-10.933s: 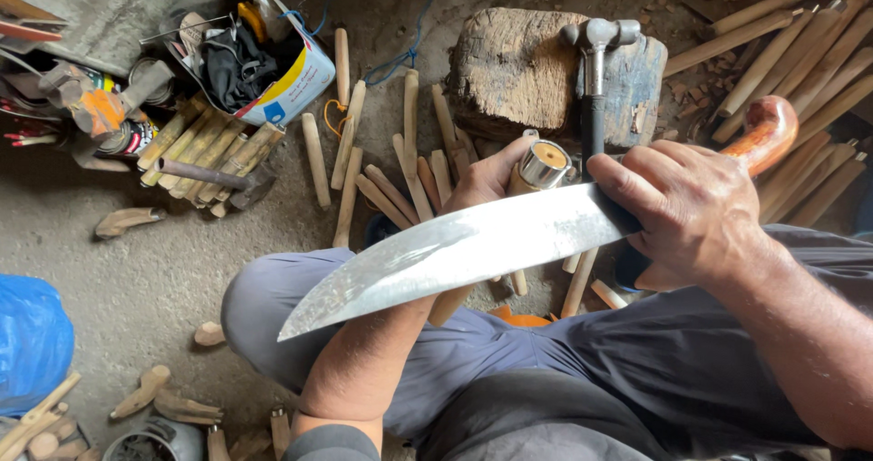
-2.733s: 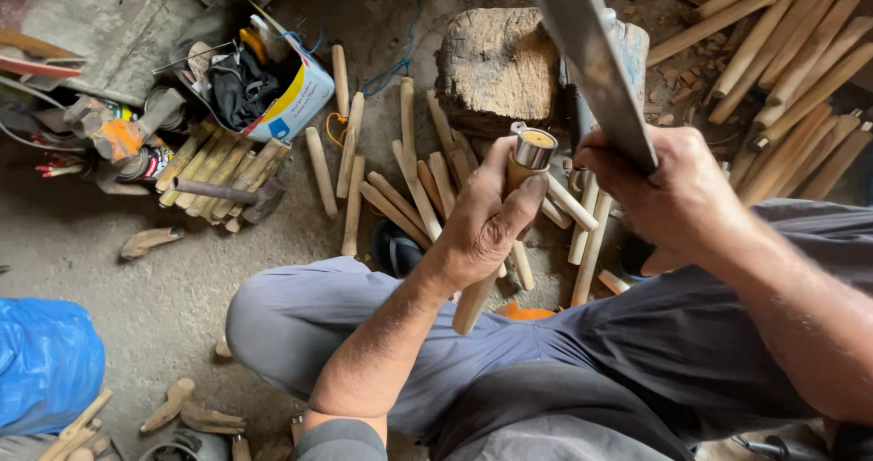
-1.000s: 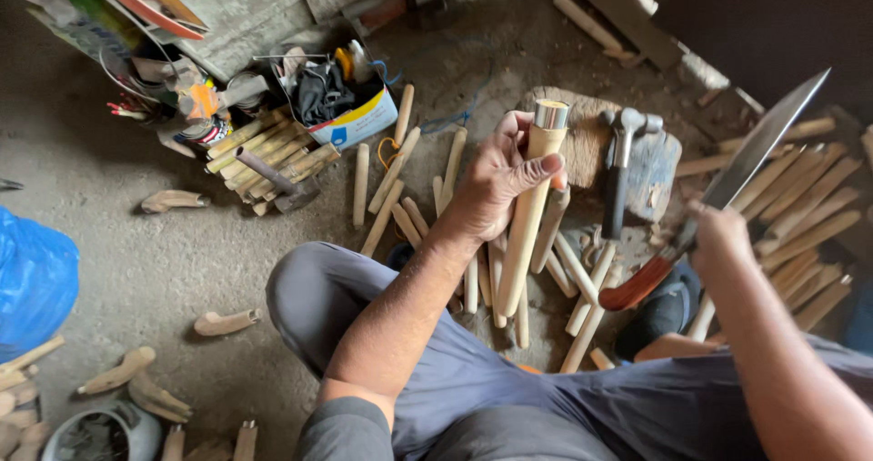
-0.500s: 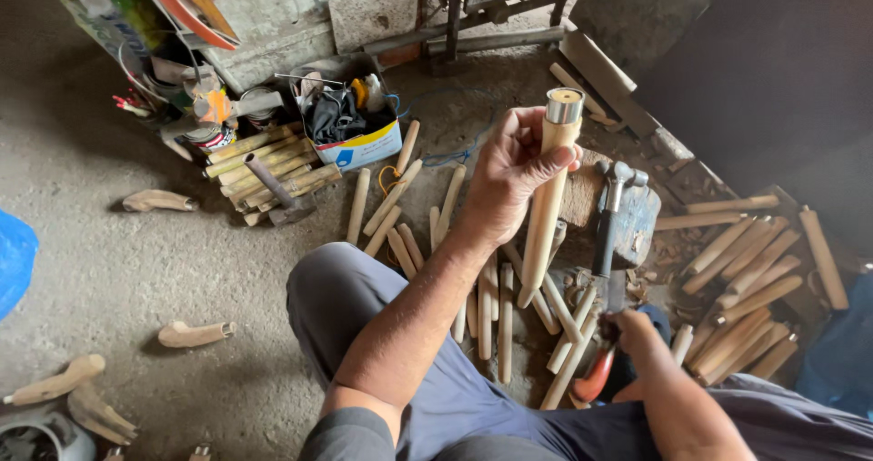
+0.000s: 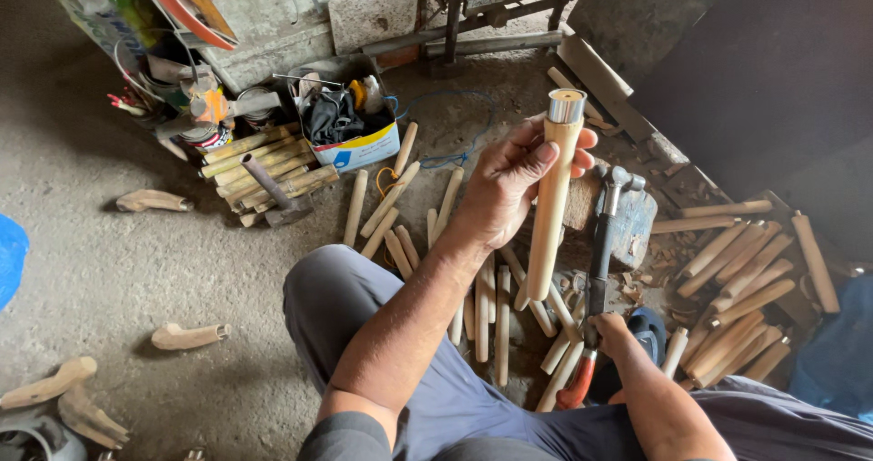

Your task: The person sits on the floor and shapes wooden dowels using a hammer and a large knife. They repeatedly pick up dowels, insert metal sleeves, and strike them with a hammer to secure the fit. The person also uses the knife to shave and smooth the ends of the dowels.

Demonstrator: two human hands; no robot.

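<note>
knife lowered; hammer grasped.

Both forearms are left bare, left hand and right hand ungloved. A dark grey short sleeve is seen at the left arm. Grey-blue trousers are worn.

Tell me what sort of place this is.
Probably a small floor-level workshop making wooden tool or knife handles. The left hand holds a metal-capped wooden handle, many similar wooden blanks lie on the concrete floor, and a hammer leans against a chopping block.

Workshop: scattered wooden handles, hammer, dirt floor.
</note>
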